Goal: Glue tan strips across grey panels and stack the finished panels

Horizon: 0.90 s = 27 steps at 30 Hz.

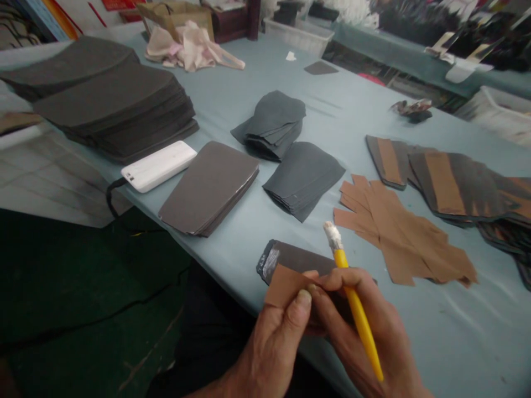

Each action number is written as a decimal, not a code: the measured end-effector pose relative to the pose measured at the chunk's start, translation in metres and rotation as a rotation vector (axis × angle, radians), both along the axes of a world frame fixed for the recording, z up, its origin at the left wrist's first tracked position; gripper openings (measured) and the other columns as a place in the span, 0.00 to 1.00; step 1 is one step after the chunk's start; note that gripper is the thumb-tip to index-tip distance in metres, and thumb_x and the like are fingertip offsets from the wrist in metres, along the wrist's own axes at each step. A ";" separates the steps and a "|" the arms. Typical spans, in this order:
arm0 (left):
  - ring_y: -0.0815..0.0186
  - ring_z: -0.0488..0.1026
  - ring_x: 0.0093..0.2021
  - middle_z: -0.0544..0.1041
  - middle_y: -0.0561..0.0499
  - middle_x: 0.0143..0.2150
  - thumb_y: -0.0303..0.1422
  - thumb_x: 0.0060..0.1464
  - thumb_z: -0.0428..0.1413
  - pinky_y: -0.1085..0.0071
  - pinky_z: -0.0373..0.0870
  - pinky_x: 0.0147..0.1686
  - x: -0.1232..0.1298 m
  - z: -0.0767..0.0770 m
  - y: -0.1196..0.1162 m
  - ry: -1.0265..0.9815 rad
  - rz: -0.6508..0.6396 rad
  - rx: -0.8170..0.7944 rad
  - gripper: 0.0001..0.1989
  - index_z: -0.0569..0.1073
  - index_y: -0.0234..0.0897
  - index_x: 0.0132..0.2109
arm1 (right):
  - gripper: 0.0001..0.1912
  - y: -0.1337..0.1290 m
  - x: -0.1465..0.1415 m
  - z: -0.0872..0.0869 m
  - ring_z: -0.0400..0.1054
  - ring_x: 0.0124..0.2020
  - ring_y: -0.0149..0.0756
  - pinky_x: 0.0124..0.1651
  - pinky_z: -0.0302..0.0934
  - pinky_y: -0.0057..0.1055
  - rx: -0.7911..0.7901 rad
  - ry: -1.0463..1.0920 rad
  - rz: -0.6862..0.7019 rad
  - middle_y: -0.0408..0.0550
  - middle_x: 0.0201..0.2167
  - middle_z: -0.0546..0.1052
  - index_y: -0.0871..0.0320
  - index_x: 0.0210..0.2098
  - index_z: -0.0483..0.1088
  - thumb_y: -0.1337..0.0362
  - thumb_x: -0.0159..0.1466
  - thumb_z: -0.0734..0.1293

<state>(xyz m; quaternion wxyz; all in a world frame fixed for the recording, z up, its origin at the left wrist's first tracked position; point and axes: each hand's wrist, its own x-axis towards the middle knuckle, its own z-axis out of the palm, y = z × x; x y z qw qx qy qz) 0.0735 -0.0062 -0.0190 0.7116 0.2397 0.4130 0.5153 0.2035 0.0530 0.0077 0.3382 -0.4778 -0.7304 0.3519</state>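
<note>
Tan strip (286,284), long axis sideways, pinched by left hand (276,348) and right hand (365,326), also gripping yellow stick (360,318)

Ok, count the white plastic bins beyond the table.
2: one bin past the far end of the table, one off its right edge; more may be hidden.

At six o'clock, the person's left hand (271,348) and right hand (360,326) hide most of a dark grey rectangular sheet (295,257). At three o'clock, the frame's edge cuts off a stack of dark sheets with tan strips (464,188). At two o'clock, a small crumpled dark-and-tan scrap (411,109) is too small to make out, and a cardboard box (174,16) at twelve o'clock runs off the top.
</note>
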 end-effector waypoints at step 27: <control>0.56 0.81 0.52 0.82 0.40 0.54 0.29 0.68 0.54 0.60 0.83 0.52 -0.037 -0.007 -0.013 1.260 -0.061 0.776 0.13 0.74 0.33 0.56 | 0.07 0.039 -0.004 -0.021 0.66 0.22 0.24 0.26 0.62 0.18 0.079 -0.171 0.143 0.34 0.27 0.73 0.50 0.39 0.66 0.69 0.71 0.67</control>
